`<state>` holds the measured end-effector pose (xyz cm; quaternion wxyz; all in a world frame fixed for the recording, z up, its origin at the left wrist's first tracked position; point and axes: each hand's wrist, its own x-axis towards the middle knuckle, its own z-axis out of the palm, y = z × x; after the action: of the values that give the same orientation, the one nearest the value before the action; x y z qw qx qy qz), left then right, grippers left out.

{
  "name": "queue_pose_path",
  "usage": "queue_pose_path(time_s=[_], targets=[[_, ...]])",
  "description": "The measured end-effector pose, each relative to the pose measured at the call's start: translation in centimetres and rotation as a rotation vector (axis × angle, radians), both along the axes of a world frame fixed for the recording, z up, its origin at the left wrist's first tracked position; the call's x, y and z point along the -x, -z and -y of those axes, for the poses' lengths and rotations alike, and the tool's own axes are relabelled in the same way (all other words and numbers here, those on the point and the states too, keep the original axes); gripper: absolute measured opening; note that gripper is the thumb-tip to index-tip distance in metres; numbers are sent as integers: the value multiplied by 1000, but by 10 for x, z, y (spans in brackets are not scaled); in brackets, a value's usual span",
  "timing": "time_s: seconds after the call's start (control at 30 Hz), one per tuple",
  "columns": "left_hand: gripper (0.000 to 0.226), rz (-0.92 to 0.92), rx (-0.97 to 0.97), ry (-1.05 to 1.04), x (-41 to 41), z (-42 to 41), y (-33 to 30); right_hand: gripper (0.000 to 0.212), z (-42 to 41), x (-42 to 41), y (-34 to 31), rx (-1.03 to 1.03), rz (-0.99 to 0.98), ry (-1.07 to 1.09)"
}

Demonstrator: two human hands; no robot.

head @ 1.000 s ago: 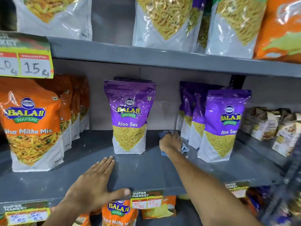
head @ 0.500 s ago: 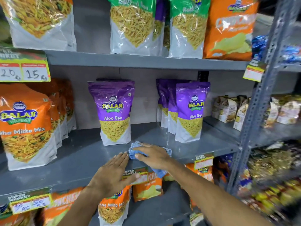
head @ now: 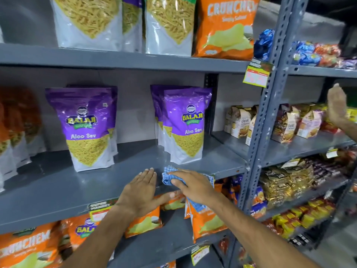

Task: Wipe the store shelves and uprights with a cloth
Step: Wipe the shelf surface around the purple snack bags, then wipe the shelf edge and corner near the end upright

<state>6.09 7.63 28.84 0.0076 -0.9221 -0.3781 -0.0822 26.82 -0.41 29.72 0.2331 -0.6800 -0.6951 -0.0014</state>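
Observation:
A blue checked cloth (head: 167,176) lies on the front edge of the grey middle shelf (head: 58,190), with one end hanging below the lip. My right hand (head: 195,186) presses flat on it, fingers stretched out to the left. Just left of the cloth, my left hand (head: 142,192) rests flat on the shelf with its thumb over the front edge. A grey perforated upright (head: 264,122) stands to the right of both hands.
Two groups of purple Aloo Sev bags (head: 88,128) (head: 186,124) stand on the shelf behind my hands. Orange snack bags (head: 143,223) fill the shelf below. Another person's hand (head: 337,105) reaches into the right bay by the boxed biscuits (head: 241,122).
My right hand has drawn the cloth from the back of the shelf to the front edge, beside my left hand. The view has swung right, showing the upright and the neighbouring bay.

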Motion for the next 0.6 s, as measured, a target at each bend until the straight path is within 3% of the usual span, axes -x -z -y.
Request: queue_pose_path(time_s=[0.27, 0.37, 0.47, 0.6], targets=[[157, -57, -44, -240, -83, -10, -3, 37, 16, -114, 4, -29, -24, 5], [158, -52, -69, -256, -92, -12, 7, 37, 13, -146, 5, -169, -302, 57], [147, -22, -64, -266, -93, -12, 12, 37, -13, -188, 8, -376, -511, 253], [140, -11, -80, -283, -95, -8, 13, 35, -83, -232, -1, -165, -446, 489]])
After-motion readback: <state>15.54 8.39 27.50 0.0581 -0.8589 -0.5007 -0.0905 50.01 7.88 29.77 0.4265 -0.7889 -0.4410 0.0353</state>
